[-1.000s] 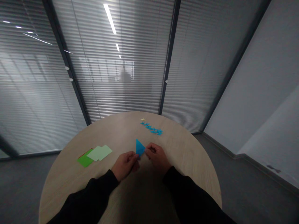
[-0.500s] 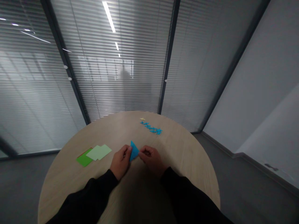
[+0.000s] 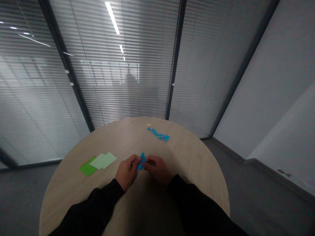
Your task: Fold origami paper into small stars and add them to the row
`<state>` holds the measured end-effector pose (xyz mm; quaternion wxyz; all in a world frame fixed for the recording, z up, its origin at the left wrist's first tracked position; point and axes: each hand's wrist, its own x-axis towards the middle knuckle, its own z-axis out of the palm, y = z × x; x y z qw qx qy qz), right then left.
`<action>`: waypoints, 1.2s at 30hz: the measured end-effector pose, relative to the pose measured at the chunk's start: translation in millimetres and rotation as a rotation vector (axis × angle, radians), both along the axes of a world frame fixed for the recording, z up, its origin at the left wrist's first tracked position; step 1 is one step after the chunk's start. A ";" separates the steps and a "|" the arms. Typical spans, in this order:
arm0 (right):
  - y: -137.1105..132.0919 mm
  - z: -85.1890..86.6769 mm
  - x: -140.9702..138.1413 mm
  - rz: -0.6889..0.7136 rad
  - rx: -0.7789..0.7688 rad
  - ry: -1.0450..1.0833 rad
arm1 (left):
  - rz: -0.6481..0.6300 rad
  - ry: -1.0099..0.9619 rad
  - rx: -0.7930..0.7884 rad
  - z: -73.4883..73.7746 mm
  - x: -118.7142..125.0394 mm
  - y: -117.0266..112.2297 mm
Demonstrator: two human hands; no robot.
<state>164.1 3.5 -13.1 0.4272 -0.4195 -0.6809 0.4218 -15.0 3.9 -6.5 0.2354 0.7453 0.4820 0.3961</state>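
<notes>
A small folded piece of blue paper (image 3: 142,159), roughly triangular with its tip pointing away from me, is held between both hands above the table. My left hand (image 3: 128,168) pinches its left side between thumb and fingers. On the other side, my right hand (image 3: 157,168) is closed on the paper's right edge, thumb and fingertips pressed to it. The fingers hide part of the folds. Farther off lie several small folded blue paper pieces (image 3: 160,135) in a slanting row, with a yellow folded paper star (image 3: 149,125) at the far end.
Pale green paper sheets (image 3: 103,160) overlap a brighter green sheet (image 3: 88,168) at the left of the round wooden table (image 3: 192,157). Beyond the table's far edge stands a glass partition with blinds (image 3: 130,101). A white wall (image 3: 275,98) is on the right.
My right hand has moved slightly left, its fingers now over the blue paper. The paper's right corner has folded inward, and the paper looks narrower. My view has shifted slightly.
</notes>
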 end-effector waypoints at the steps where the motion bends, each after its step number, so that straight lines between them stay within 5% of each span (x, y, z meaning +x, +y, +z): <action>1: 0.2 0.1 0.1 -0.014 0.002 0.010 | 0.007 -0.007 -0.011 -0.7 -0.2 0.5; 8: 0.5 2.6 0.5 -0.093 0.068 -0.016 | -0.042 0.037 -0.037 -2.2 -0.2 1.3; 14: 4.6 -1.1 6.2 -0.106 -0.077 0.092 | -0.124 0.059 -0.117 1.0 1.5 -2.7; 22: 5.7 -1.9 7.1 -0.176 -0.036 0.143 | -0.150 0.142 -0.118 4.6 3.8 -4.4; 29: 20.3 2.3 28.1 -0.476 -0.044 0.470 | -0.121 0.104 -0.137 4.9 4.5 -5.0; 36: 7.5 6.4 16.8 -0.063 -0.154 0.150 | -0.007 0.002 -0.085 5.1 1.1 -4.4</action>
